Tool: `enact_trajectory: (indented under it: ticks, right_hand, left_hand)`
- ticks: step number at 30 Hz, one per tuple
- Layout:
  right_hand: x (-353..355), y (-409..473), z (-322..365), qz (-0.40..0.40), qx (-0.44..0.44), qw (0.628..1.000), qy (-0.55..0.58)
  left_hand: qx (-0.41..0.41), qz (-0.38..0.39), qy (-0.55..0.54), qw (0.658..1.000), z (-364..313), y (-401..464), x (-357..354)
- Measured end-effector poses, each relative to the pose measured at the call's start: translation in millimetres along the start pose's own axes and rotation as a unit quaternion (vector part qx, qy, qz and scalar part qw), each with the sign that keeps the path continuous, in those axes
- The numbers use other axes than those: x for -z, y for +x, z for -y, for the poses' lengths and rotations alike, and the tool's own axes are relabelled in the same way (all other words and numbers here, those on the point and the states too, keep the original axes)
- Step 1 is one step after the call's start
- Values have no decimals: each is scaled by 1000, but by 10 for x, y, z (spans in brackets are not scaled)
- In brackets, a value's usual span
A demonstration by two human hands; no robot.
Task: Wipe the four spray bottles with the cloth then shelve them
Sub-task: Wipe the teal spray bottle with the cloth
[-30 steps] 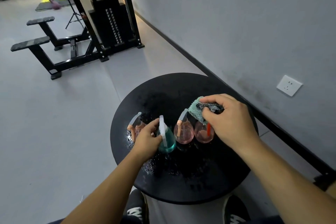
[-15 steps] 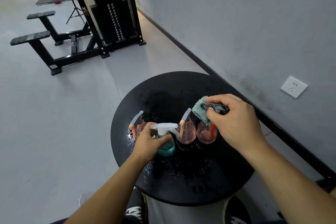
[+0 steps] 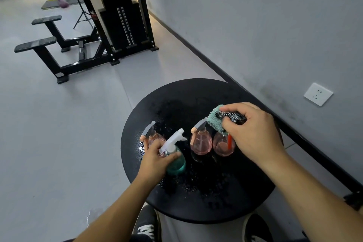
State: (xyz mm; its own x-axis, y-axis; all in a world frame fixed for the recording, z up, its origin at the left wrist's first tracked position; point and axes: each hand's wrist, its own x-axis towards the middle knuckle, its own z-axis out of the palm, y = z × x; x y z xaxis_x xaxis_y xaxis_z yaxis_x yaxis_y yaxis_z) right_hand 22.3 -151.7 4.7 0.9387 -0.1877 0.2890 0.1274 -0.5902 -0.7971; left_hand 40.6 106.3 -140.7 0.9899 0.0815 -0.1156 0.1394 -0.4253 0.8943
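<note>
Wet black table point(image 3: 231, 92) — teal bottle point(image 3: 176, 164) tilted, white sprayer.

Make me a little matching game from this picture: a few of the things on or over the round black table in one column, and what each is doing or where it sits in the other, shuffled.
Things:
1. teal spray bottle
2. cloth
3. leftmost pink bottle
4. wall socket

States or places:
A. bunched in the right hand, above a pink bottle
B. on the grey wall, to the right of the table
C. tilted, in the grip of the left hand
D. standing partly behind the left hand

Pairs: 1-C, 2-A, 3-D, 4-B
</note>
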Motion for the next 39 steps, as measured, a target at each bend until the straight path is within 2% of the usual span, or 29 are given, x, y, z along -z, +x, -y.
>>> enact_trajectory:
  ticks: [11,14,20,25,30,35,39]
  right_hand:
    - [21,-3,9,-5,-1,1000,7]
    - [37,4,9,-7,-1,1000,7]
    - [54,40,30,-6,-1,1000,14]
    - [51,69,73,-11,-4,1000,29]
    - [93,151,115,-26,-5,998,49]
    - [77,252,152,-42,-23,997,64]
    - [61,302,212,-58,-30,995,79]
  left_hand:
    - [-19,10,3,1000,-54,-126,30]
    - [0,-23,-19,1000,-172,-129,42]
    - [-14,-88,-39,995,-600,-76,243]
    - [-28,-57,-146,987,-1025,-25,524]
    - [-8,1,-275,961,-1429,-4,648]
    - [-3,10,-347,938,-1602,33,664]
    - [8,28,-350,936,-1630,17,619]
